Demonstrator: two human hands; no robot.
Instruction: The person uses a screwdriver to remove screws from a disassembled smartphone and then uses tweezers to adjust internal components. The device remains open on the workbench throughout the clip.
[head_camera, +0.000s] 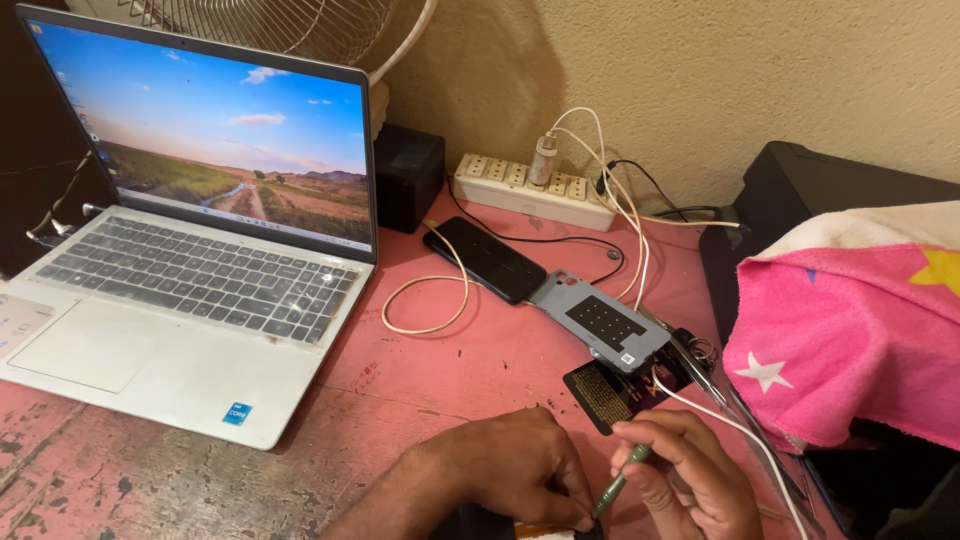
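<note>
Two hands work close together at the bottom edge. Right hand (690, 480) pinches a slim green screwdriver (622, 480), tip slanting down-left toward a dark item under the left hand (510, 465), fingers curled shut over it. Beyond: grey phone back cover (600, 320), black phone (485, 258), worn pink table (470, 370), silver laptop (180, 300).

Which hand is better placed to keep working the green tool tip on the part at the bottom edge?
Right, probably. The right hand already grips the green tool, tip down beside the left hand, which presses on a dark part, mostly out of frame.
</note>
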